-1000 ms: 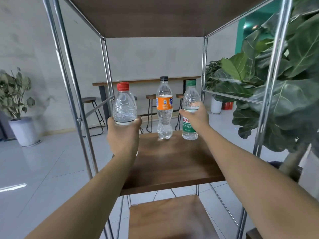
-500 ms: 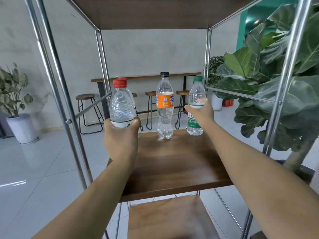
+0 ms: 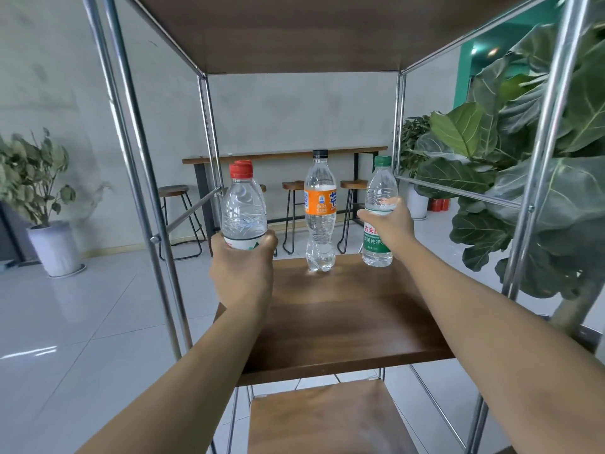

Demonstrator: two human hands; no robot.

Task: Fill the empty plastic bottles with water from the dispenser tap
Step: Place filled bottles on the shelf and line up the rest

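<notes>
Since the earlier view, your left hand (image 3: 242, 267) has lifted its clear plastic bottle with the red cap (image 3: 243, 204) a little higher, so it now hangs above the left edge of the brown wooden shelf (image 3: 343, 322); your fingers are wrapped firmly around its lower label. Behind it a second red cap peeks out, so another bottle may stand there; that is not certain.

Your right hand (image 3: 386, 224) clasps the middle of the clear plastic bottle with the green cap and green-and-white label (image 3: 378, 211), whose base sits at or just above the far right corner of the shelf; which one cannot be told. Between the two, a tall clear plastic bottle with a black cap and orange label (image 3: 320, 211) stands upright near the far edge, untouched.

All three look empty and capped. You appear to be at the collecting step, before any filling. No dispenser or tap is in view, so next you will likely need to carry the bottles clear of the chrome shelf posts (image 3: 144, 191), find the tap, and unscrew a cap.

Large green leafy plants (image 3: 523, 175) crowd the right side.
</notes>
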